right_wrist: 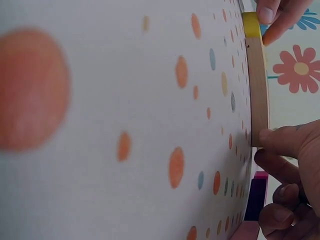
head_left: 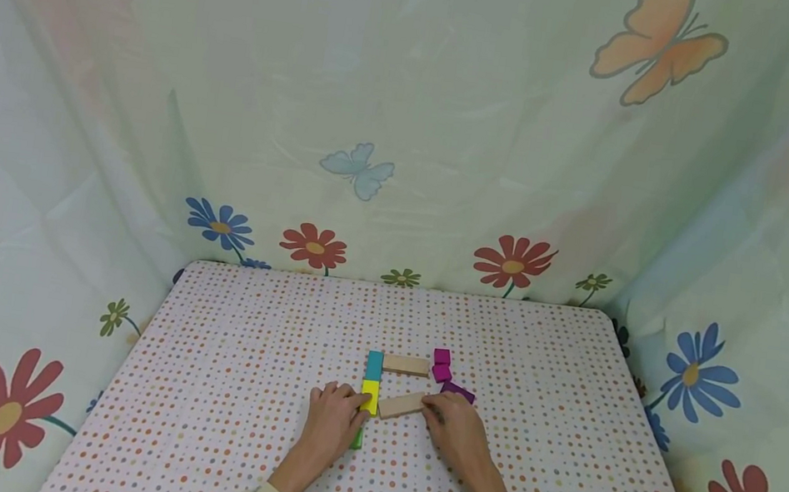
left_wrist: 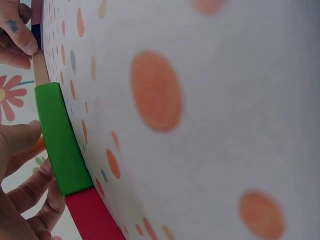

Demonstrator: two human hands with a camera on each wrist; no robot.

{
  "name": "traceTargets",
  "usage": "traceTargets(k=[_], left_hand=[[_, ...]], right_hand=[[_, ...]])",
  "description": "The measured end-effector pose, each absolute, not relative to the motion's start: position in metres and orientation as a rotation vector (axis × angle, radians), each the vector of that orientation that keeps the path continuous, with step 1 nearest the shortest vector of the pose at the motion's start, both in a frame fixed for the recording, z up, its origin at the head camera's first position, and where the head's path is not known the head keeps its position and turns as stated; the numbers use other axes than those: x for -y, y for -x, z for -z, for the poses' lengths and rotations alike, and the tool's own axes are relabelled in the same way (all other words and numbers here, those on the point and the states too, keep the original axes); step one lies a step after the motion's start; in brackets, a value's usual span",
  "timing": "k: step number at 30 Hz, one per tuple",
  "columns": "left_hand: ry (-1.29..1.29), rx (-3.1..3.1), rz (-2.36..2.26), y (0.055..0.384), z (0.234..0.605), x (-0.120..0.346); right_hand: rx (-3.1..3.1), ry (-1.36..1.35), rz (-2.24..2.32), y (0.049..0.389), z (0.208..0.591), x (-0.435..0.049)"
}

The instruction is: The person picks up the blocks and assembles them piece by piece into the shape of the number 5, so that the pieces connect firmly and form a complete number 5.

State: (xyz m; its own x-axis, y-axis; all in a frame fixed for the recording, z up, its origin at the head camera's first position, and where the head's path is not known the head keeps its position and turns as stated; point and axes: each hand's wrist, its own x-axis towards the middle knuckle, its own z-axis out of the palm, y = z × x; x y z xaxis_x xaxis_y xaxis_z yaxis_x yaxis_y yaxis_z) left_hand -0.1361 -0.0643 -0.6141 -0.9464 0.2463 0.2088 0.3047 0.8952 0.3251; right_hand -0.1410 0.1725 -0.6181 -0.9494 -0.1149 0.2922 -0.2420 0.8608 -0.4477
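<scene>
My left hand [head_left: 334,421] is at a yellow block [head_left: 370,394], its thumb and a fingertip on it. A blue block [head_left: 374,365] stands in line beyond it, and a green block [head_left: 357,440] on the near side, partly covered by the hand. The left wrist view also shows a red block [left_wrist: 94,215] end to end with the green one. With thumb and fingers, my right hand [head_left: 460,436] pinches the right end of a plain wooden block [head_left: 401,405]. The left end of that block meets the yellow block, and it lies slightly slanted.
Farther back, another plain wooden block [head_left: 405,365] reaches rightward from the blue one. Near its right end sit two magenta blocks [head_left: 442,357], with a purple block [head_left: 459,391] just beyond my right hand. A dotted cloth covers the table [head_left: 235,358]; printed curtains [head_left: 415,98] surround it.
</scene>
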Motion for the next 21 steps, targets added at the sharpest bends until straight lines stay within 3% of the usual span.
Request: traceTargets(k=[10,21], left_hand=[[0.403,2.856,0.525,0.140,0.614,0.063],[0.637,2.846,0.641,0.142,0.609,0.063]], right_hand=[[2.737,-0.232,-0.689,0.143,0.613,-0.182],[2.678,-0.143,-0.652,0.147,0.616,-0.193]])
